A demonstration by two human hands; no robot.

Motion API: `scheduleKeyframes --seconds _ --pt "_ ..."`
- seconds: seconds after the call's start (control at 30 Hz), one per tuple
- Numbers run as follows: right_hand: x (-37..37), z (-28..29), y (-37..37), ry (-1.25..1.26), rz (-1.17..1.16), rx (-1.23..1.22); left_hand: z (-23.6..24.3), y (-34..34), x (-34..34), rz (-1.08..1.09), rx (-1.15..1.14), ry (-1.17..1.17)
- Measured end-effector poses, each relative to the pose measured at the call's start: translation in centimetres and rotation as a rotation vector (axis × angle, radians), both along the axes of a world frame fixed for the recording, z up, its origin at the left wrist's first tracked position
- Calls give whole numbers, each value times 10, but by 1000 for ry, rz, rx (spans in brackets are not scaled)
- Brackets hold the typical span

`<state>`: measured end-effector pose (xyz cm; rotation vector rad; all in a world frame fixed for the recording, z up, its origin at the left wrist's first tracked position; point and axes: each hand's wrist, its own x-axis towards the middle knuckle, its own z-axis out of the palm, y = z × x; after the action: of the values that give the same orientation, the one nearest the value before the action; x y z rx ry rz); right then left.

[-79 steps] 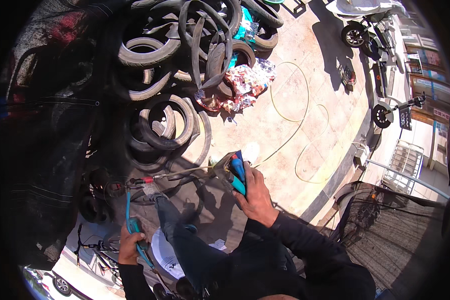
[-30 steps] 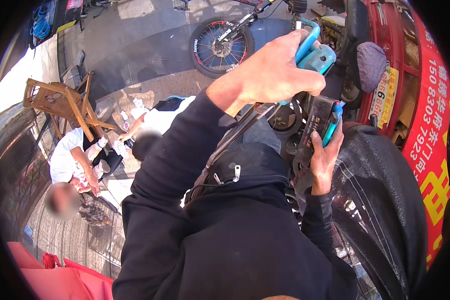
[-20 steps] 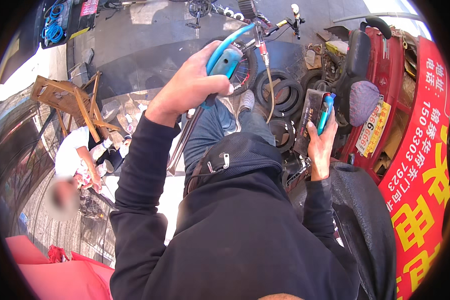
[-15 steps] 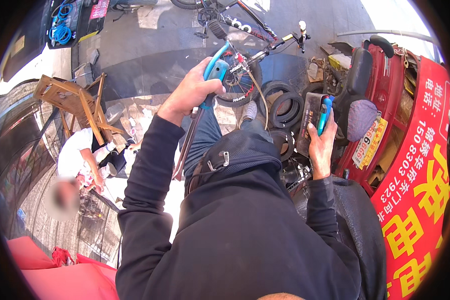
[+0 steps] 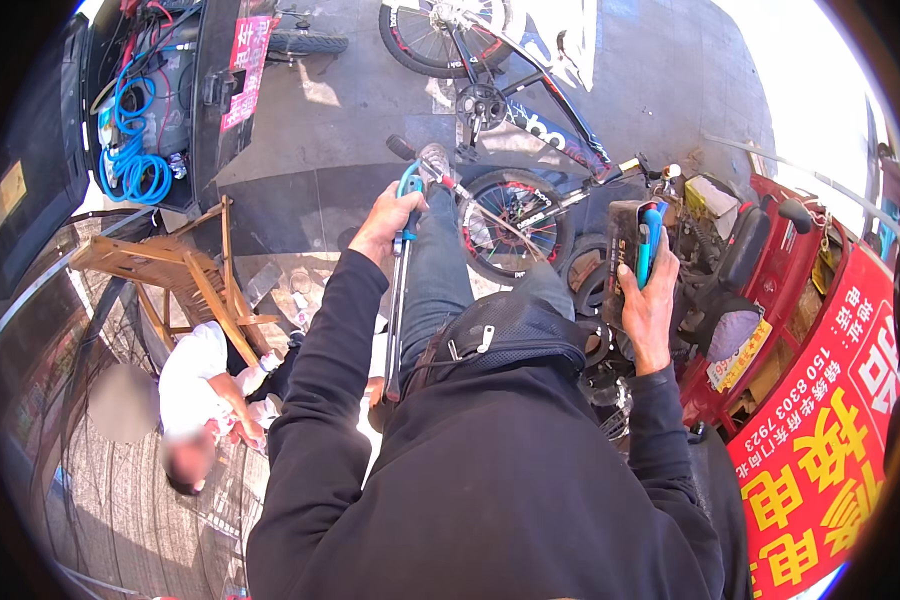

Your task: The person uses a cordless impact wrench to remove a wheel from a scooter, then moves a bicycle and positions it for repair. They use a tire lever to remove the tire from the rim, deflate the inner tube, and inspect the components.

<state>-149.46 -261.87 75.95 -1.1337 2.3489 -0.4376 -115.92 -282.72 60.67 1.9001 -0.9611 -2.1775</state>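
My left hand (image 5: pixel 383 224) is closed round the blue handle of what looks like a hacksaw (image 5: pixel 398 310). Its curved blue guard arches over the knuckles, and the long dark frame hangs back toward my waist. In my right hand (image 5: pixel 652 312) are a dark, flat rectangular box (image 5: pixel 622 262) with pale lettering and, pressed against it by the thumb and fingers, a slim blue-handled tool (image 5: pixel 648 245) with a reddish part. The blue tool's kind is not clear. Both hands are held in front of my body, apart from each other.
Ahead, a bicycle (image 5: pixel 540 110) lies on the dark floor. Tyres (image 5: pixel 590 262) and a red vehicle (image 5: pixel 785 265) are at the right, beside a red banner (image 5: pixel 820 450). A tilted wooden chair (image 5: pixel 185 265) and a seated person (image 5: pixel 210 400) are at left, below a case with blue hose (image 5: pixel 135 165).
My view has shifted, bringing more of the bicycle and hose case into sight. One leg now stretches forward. Both hands keep their hold; the left appears lower and nearer the body.
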Motion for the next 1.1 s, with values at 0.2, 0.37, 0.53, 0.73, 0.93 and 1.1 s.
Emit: scheduleKeyframes --seconds 0.2,0.37,0.53,0.73,0.93,1.1 --pt "64 -13 -147 -149 145 -63 -26 -92 37 -5 -15 -154" --pt "93 -29 -225 -147 192 -101 -27 -160 72 -48 -21 -132" --pt "108 -64 -284 -217 164 -52 -35 -203 88 -300 -148 -449" --pt "132 -195 -331 -148 248 -130 -136 -237 113 -232 -162 -564" --pt "172 -356 -367 -160 236 96 -191 -258 126 -351 -229 -725" --pt "203 -541 -382 -79 336 45 -280 -303 164 -481 -398 -683"
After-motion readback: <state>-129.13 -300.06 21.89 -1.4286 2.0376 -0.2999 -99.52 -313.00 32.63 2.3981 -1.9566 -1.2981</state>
